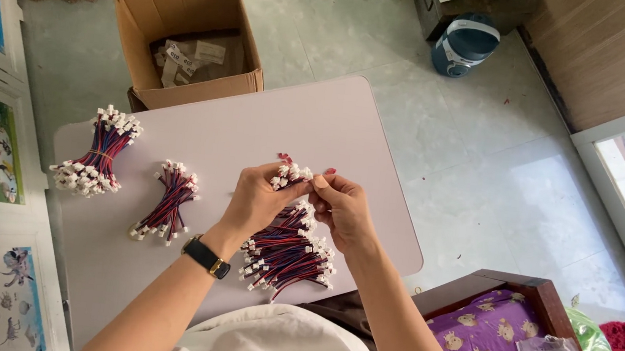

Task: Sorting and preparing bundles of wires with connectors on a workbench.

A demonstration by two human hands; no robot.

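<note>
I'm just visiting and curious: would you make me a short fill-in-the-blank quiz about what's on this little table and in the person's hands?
1. Both hands, left hand and right hand, hold a bunch of red and blue wires tipped with ____ connectors.
2. The watch is on the ____ wrist.
3. Left of the hands, ____ tied wire bundles lie on the table: and.
4. Beyond the table stands an open ____ box.

Missing words: white; left; two; cardboard

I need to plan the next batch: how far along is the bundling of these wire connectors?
Done: two banded bundles lie at the table's left. In hand: left hand and right hand gather a small bunch by its white plugs. Left: the loose pile below them.
</note>
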